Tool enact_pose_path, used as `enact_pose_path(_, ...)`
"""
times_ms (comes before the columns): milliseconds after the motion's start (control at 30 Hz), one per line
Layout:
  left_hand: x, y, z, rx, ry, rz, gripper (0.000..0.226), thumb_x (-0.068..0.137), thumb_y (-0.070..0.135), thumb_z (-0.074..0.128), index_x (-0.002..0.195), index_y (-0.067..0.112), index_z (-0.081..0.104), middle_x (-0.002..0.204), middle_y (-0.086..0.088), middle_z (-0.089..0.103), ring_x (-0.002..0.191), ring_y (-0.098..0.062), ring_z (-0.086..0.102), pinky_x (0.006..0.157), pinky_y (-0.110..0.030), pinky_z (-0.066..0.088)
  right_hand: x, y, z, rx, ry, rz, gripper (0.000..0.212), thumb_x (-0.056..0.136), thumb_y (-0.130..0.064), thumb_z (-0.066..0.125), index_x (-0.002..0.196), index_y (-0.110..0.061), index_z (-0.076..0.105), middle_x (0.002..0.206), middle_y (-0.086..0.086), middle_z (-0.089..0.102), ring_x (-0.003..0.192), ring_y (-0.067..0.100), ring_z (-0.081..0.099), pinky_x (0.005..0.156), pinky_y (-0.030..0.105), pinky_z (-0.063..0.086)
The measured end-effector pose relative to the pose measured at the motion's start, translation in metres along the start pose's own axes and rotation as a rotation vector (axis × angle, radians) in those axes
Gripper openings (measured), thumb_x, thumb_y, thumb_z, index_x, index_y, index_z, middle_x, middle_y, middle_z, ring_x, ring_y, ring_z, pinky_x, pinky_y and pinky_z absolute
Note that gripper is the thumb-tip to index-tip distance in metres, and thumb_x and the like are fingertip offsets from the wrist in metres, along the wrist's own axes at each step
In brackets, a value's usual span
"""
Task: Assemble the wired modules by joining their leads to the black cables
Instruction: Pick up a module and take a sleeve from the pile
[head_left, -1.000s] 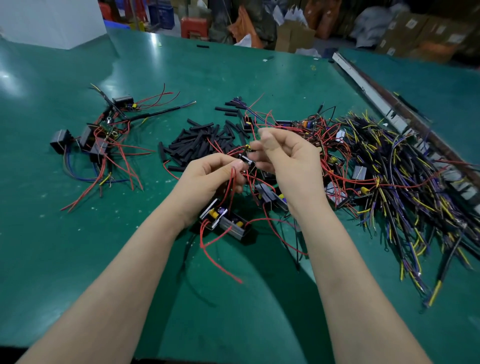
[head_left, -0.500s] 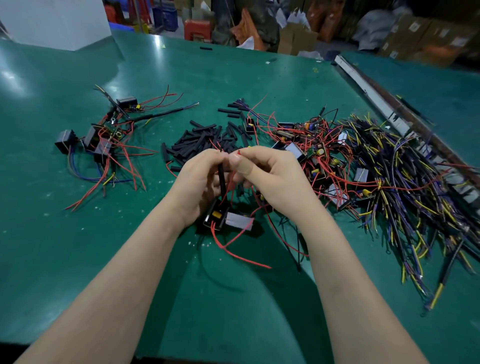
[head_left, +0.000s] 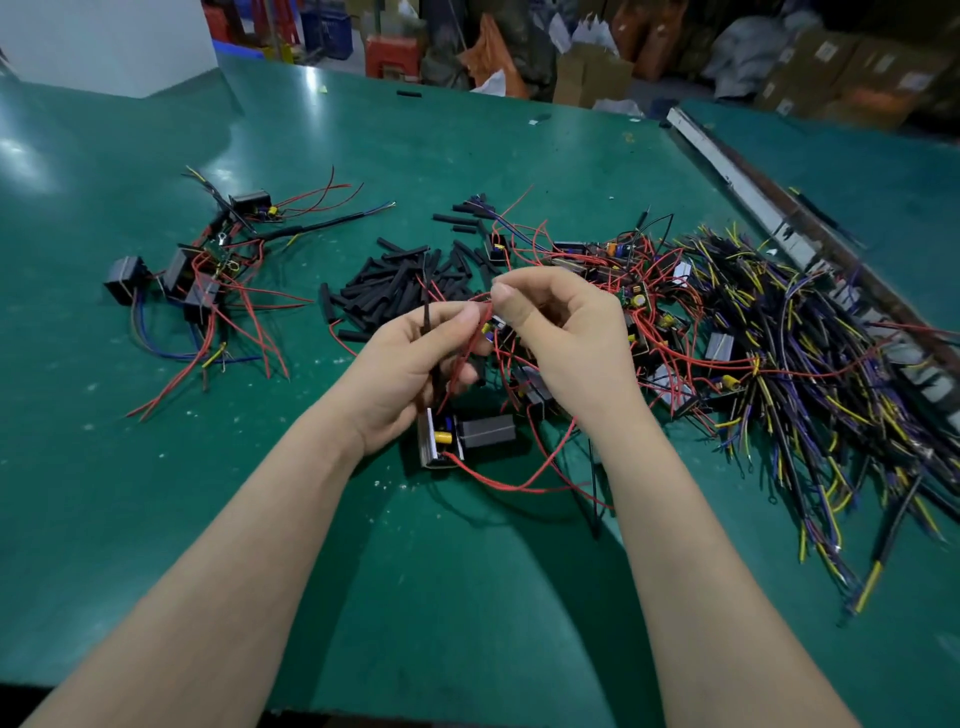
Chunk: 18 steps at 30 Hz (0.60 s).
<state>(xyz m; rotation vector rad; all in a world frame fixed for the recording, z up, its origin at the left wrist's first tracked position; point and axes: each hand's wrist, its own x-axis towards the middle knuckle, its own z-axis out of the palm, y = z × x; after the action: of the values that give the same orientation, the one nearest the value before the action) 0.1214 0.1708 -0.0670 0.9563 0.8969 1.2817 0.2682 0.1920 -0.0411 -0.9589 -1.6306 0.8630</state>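
Many wires (head_left: 810, 358) litter green table (head_left: 467, 597) before boxes (head_left: 592, 78).

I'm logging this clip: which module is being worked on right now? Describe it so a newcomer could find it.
On the green table, look just under the left hand, nearer the camera than the pile of black sleeves. The module hangs there alone: a grey block beside a yellow part, with a red lead looping toward the right forearm, apart from the tangled modules farther right.

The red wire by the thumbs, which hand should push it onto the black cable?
Probably the right hand: it pinches the red wire, while the left hand holds the black cable upright beside it.
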Motion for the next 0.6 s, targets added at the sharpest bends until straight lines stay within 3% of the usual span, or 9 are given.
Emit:
enact_pose_path(167,0.0,-0.002,-0.003,0.173,0.049,0.065,0.008,0.078,0.026,0.068,0.08,0.019,0.071,0.058,0.004,0.06,0.042,-0.005,0.041,0.042,-0.012,0.035,0.001,-0.003,-0.003,0.102,0.008,0.156,0.021,0.086,-0.009,0.069,0.095,-0.025,0.058,0.061,-0.01,0.06,0.055,0.005,0.046,0.062,0.022,0.041)
enact_pose_path(233,-0.002,-0.002,-0.002,0.263,0.021,0.082,0.013,0.072,0.034,0.07,0.073,0.021,0.071,0.057,0.006,0.059,0.042,-0.003,0.039,0.041,-0.012,0.032,0.002,-0.002,-0.007,0.095,-0.009,0.208,0.028,0.084,-0.004,0.068,0.095,-0.026,0.053,0.056,-0.01,0.057,0.05,0.004,0.045,0.06,0.019,0.039)
enact_pose_path(400,-0.005,0.0,-0.004,0.438,-0.108,0.041,0.01,0.071,0.031,0.071,0.068,0.021,0.07,0.055,0.006,0.059,0.04,-0.001,0.037,0.041,-0.01,0.03,0.003,-0.002,-0.018,0.014,-0.103,0.399,0.032,0.08,-0.001,0.065,0.098,-0.022,0.049,0.062,0.001,0.057,0.045,0.005,0.045,0.047,0.017,0.037)
enact_pose_path(500,-0.006,0.002,-0.005,0.403,-0.134,0.002,0.012,0.064,0.035,0.071,0.067,0.023,0.073,0.054,0.007,0.058,0.038,-0.002,0.036,0.04,-0.01,0.029,0.006,-0.002,-0.021,0.143,-0.164,0.512,0.027,0.083,-0.002,0.065,0.099,-0.019,0.053,0.065,0.0,0.066,0.049,0.007,0.049,0.045,0.019,0.037)
enact_pose_path(600,-0.002,0.006,-0.012,0.18,-0.054,0.015,0.012,0.068,0.029,0.07,0.072,0.018,0.073,0.055,0.008,0.055,0.037,-0.001,0.033,0.04,-0.011,0.028,0.008,-0.004,-0.018,0.365,-0.103,0.495,0.017,0.088,-0.017,0.069,0.099,-0.018,0.056,0.064,-0.004,0.066,0.05,0.006,0.05,0.047,0.017,0.04)
